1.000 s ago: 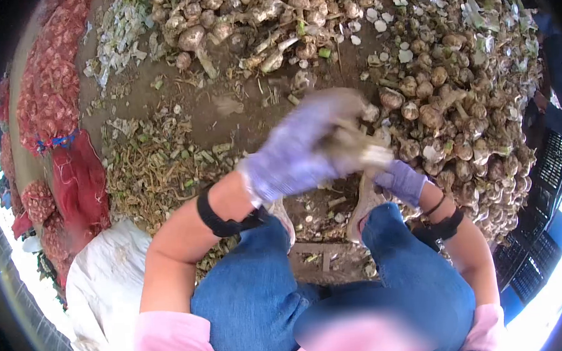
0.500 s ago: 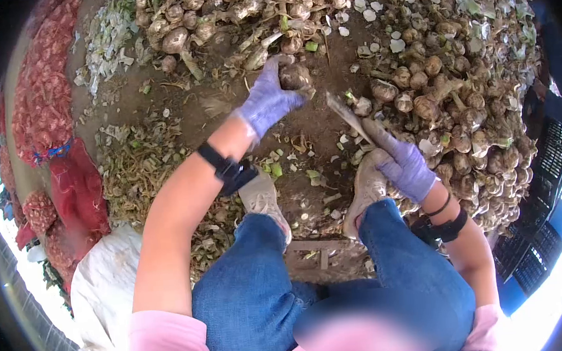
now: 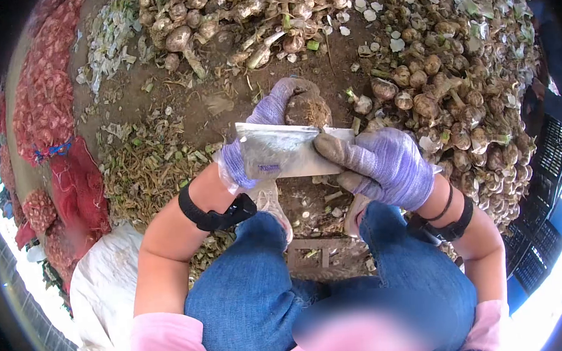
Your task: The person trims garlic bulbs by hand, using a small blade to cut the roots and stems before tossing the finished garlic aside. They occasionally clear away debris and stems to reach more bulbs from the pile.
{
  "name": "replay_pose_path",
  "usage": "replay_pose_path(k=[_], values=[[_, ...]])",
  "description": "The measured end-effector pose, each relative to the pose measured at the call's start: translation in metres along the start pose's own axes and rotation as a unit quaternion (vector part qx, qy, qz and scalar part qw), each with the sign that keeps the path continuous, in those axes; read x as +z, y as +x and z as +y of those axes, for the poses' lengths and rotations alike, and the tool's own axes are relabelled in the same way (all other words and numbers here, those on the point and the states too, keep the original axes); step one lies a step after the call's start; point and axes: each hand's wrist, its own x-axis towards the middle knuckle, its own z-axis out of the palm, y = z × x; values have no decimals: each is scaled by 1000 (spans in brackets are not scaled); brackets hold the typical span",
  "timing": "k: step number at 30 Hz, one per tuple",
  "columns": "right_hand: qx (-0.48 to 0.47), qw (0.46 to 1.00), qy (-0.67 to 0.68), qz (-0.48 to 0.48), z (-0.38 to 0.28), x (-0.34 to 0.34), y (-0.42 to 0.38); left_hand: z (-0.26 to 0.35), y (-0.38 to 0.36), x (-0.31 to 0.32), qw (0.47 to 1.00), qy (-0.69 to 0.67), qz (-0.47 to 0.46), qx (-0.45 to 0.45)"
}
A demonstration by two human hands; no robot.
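Cleaver blade [image 3: 286,150]: silvery grey, small purple mark [image 3: 268,168]
Garlic bulb [image 3: 308,111]: earthy brown
Gloves [image 3: 401,164]: purple, brown stains
Jeans [image 3: 238,302]: faded blue
Mesh sack [image 3: 46,81]: red

Left hand [image 3: 268,109] partly behind blade [image 3: 286,151]

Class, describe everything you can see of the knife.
The knife has a broad, roughly rectangular blade, silvery and metal-looking, with smudges and a small purplish mark near its lower left. Its flat face is turned to the camera, long edges running roughly left to right, a bright line along the top one. The gloved right hand grips its right end, hiding the handle. The blade partly covers the left hand and the bulb held there; whether it touches the bulb is unclear.
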Motion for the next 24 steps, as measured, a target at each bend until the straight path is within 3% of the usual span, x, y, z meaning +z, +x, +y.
replay_pose_path(k=[1,3,5,13,17,20,21,23,24], values=[[1,1000,-4,-2,-2,1,1,1,-1,0,1000,11,6,-5],[-2,1000,-11,-1,-3,1,1,1,-2,0,979,-142,34,-141],[-10,1000,-16,4,0,4,-2,2,-5,2,952,-224,52,-200],[0,1000,14,7,20,23,-30,-14,-21,29,984,-147,52,-81],[-1,1000,30,2,29,35,-34,-22,-28,36,978,-176,48,-97],[10,993,97,61,46,54,-49,-26,-30,36,994,-53,71,-61],[152,983,88,53,53,42,-55,-16,-33,31,996,-29,74,-39],[433,898,68,20,67,19,-69,11,-37,15,996,23,80,11],[350,934,16,66,66,8,-73,11,-39,11,996,21,87,17]])
